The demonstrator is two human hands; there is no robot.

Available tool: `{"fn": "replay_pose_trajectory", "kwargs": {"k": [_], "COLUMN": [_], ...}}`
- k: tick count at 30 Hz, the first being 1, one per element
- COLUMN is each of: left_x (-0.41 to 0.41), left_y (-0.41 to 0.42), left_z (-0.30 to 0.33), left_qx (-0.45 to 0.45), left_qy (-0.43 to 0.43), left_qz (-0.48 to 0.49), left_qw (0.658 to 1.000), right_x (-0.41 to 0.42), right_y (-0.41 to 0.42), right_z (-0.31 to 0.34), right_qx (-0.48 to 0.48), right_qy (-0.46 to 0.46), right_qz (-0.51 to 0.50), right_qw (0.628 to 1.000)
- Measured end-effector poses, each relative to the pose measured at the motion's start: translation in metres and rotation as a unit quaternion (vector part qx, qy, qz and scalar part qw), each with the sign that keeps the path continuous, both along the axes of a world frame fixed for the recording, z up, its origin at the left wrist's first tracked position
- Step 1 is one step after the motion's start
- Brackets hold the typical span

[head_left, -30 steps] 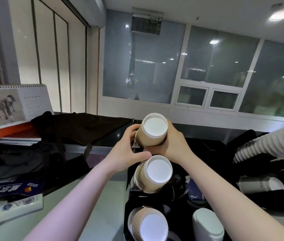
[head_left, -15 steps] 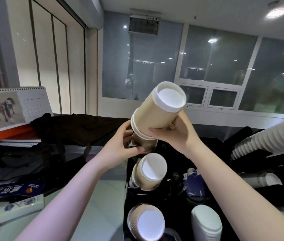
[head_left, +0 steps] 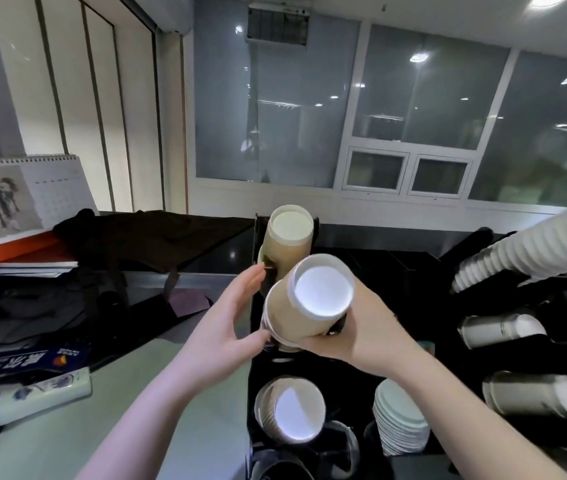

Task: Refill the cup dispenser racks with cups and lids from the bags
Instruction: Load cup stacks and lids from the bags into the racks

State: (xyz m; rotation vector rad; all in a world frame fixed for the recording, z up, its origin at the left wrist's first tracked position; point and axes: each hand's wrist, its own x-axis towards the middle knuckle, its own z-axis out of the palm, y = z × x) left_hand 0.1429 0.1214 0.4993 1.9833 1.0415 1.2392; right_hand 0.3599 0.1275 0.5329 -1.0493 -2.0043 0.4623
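A person's right hand [head_left: 361, 332] grips a stack of kraft paper cups [head_left: 304, 303], base toward the camera, at the middle slot of a black dispenser rack [head_left: 396, 268]. The left hand [head_left: 232, 322], fingers relaxed, rests against the stack's side. Another cup stack [head_left: 287, 239] fills the slot above; white lids [head_left: 401, 420] sit lower right.

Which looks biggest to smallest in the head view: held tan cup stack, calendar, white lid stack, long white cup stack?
1. calendar
2. long white cup stack, partly cut off at the frame edge
3. tan cup stack in the right hand, enlarged by nearness
4. white lid stack
Two and three look close; unsure.
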Motion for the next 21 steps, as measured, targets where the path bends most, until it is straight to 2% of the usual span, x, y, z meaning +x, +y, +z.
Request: {"fn": "replay_pose_trajectory", "kwargs": {"k": [2,8,13,21], "left_x": [-0.002,-0.012,-0.015,-0.015], "left_y": [-0.003,-0.009,-0.01,-0.005], "left_z": [-0.003,-0.015,-0.028,-0.029], "left_qx": [-0.007,-0.031,-0.066,-0.083], "left_qy": [0.004,0.012,0.049,0.038], "left_qz": [0.003,0.002,-0.034,-0.033], "left_qw": [1.0,0.999,0.996,0.995], "right_x": [-0.009,-0.012,-0.016,-0.022], "right_y": [0.008,0.018,0.013,-0.002], "right_z": [-0.011,-0.033,-0.037,-0.024], "right_qx": [0.03,0.02,0.01,0.005], "right_qy": [-0.03,-0.023,0.024,0.08], "right_qz": [-0.014,-0.072,-0.059,-0.058], "right_qw": [0.999,0.997,0.998,0.995]}}
